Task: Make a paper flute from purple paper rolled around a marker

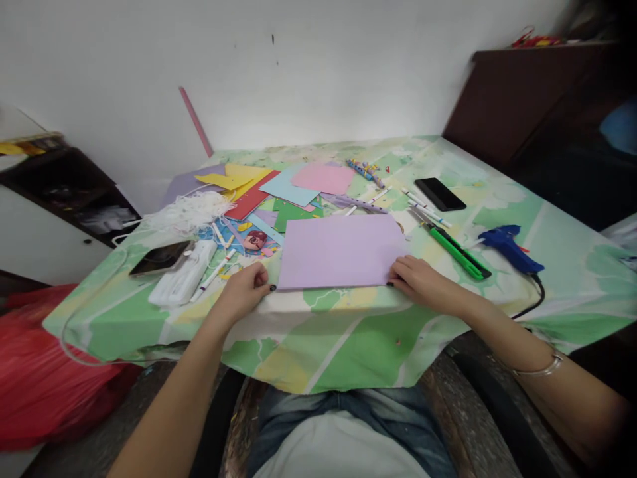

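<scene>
A light purple sheet (341, 252), thick along its near edge like a stack or fold, lies flat at the table's front. My right hand (421, 282) is closed on its near right corner, fingers above and thumb at the edge. At the near left corner, my left hand (246, 287) has its fingers curled in, and the thumb tip is at or just beside the sheet's corner. Nothing shows between the left fingers. Right of the sheet lie a green box cutter (460, 252) and a blue glue gun (510, 247) with a black cord.
Coloured sheets, including a red one (253, 196) and a pink one (322, 178), lie behind. To the left are a tangled white cord (186, 212), a white power strip (182, 275) and a phone (162, 257). Several markers and a black phone (440, 194) rest on the patterned tablecloth (343, 345).
</scene>
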`<move>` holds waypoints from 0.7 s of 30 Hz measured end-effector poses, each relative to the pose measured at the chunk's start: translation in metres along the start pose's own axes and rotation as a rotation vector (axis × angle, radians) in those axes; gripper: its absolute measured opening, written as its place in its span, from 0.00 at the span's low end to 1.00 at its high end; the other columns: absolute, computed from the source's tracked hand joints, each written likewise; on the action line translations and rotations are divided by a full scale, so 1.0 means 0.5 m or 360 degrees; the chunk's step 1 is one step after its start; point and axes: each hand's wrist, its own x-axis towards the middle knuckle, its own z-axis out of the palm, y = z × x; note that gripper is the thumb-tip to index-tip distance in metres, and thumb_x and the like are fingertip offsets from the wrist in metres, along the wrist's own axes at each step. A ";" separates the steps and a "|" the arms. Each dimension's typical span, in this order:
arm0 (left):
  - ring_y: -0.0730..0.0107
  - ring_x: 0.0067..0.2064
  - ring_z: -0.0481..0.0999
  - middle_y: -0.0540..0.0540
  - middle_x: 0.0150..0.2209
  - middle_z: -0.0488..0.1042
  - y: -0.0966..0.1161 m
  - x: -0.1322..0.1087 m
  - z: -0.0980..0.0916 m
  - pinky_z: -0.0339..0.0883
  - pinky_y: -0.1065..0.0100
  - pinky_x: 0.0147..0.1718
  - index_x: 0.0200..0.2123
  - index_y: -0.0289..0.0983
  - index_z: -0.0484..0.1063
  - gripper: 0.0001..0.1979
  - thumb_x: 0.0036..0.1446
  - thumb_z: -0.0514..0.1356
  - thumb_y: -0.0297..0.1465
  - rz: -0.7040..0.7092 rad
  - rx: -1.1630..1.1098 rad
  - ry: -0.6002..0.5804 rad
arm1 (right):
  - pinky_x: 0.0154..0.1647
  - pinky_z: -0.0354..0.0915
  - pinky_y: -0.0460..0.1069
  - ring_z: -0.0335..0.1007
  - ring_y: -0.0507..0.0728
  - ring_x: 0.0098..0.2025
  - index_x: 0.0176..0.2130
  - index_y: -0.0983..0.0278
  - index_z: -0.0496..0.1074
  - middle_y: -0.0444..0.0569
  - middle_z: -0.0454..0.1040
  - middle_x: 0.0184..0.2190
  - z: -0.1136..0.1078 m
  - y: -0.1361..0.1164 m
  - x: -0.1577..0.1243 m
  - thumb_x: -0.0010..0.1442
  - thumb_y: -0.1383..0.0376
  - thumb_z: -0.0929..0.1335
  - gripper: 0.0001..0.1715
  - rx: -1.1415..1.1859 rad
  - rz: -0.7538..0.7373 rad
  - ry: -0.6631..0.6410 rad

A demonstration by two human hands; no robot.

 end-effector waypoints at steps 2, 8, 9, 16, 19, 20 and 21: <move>0.71 0.27 0.65 0.53 0.25 0.65 0.011 -0.005 0.009 0.57 0.70 0.27 0.27 0.38 0.61 0.05 0.44 0.54 0.24 0.0023 -0.0154 0.0226 | 0.37 0.56 0.51 0.61 0.58 0.36 0.33 0.65 0.64 0.53 0.67 0.32 0.000 0.002 0.000 0.64 0.63 0.58 0.11 -0.0002 -0.0012 -0.0001; 0.67 0.39 0.68 0.46 0.36 0.70 0.088 -0.007 0.056 0.62 0.66 0.39 0.36 0.37 0.66 0.06 0.53 0.56 0.27 0.0793 -0.0205 0.0240 | 0.38 0.56 0.50 0.60 0.57 0.37 0.35 0.65 0.65 0.52 0.67 0.35 -0.013 -0.036 0.020 0.62 0.66 0.61 0.06 0.0038 -0.0087 0.0022; 0.67 0.38 0.68 0.47 0.34 0.71 0.099 -0.002 0.062 0.61 0.65 0.38 0.35 0.37 0.67 0.04 0.53 0.57 0.28 0.0865 -0.0159 0.0105 | 0.38 0.56 0.50 0.60 0.57 0.37 0.35 0.66 0.65 0.52 0.67 0.35 -0.015 -0.049 0.028 0.62 0.66 0.61 0.06 0.0045 -0.0093 0.0031; 0.69 0.32 0.65 0.49 0.26 0.69 0.125 0.029 0.079 0.59 0.67 0.32 0.26 0.36 0.67 0.03 0.52 0.56 0.26 0.0768 -0.0067 -0.0211 | 0.41 0.55 0.50 0.61 0.57 0.40 0.37 0.67 0.66 0.54 0.69 0.38 -0.001 -0.143 0.097 0.62 0.69 0.60 0.06 0.0070 -0.0158 0.0042; 0.69 0.31 0.65 0.49 0.26 0.69 0.125 0.033 0.078 0.59 0.68 0.32 0.26 0.36 0.68 0.03 0.52 0.56 0.26 0.0740 -0.0100 -0.0249 | 0.39 0.54 0.50 0.62 0.58 0.40 0.37 0.67 0.67 0.54 0.70 0.38 0.006 -0.164 0.124 0.61 0.70 0.60 0.08 0.0079 -0.0120 0.0033; 0.69 0.31 0.65 0.49 0.26 0.69 0.125 0.034 0.078 0.59 0.68 0.32 0.26 0.36 0.68 0.04 0.51 0.55 0.26 0.0738 -0.0108 -0.0254 | 0.38 0.54 0.50 0.63 0.58 0.40 0.36 0.67 0.68 0.54 0.71 0.37 0.007 -0.168 0.132 0.60 0.70 0.60 0.08 0.0102 -0.0102 0.0024; 0.69 0.31 0.65 0.49 0.26 0.68 0.126 0.035 0.079 0.59 0.68 0.32 0.26 0.36 0.68 0.04 0.51 0.55 0.26 0.0729 -0.0112 -0.0252 | 0.38 0.54 0.49 0.63 0.57 0.39 0.36 0.67 0.68 0.54 0.71 0.37 0.007 -0.169 0.138 0.59 0.70 0.61 0.08 0.0140 -0.0084 0.0009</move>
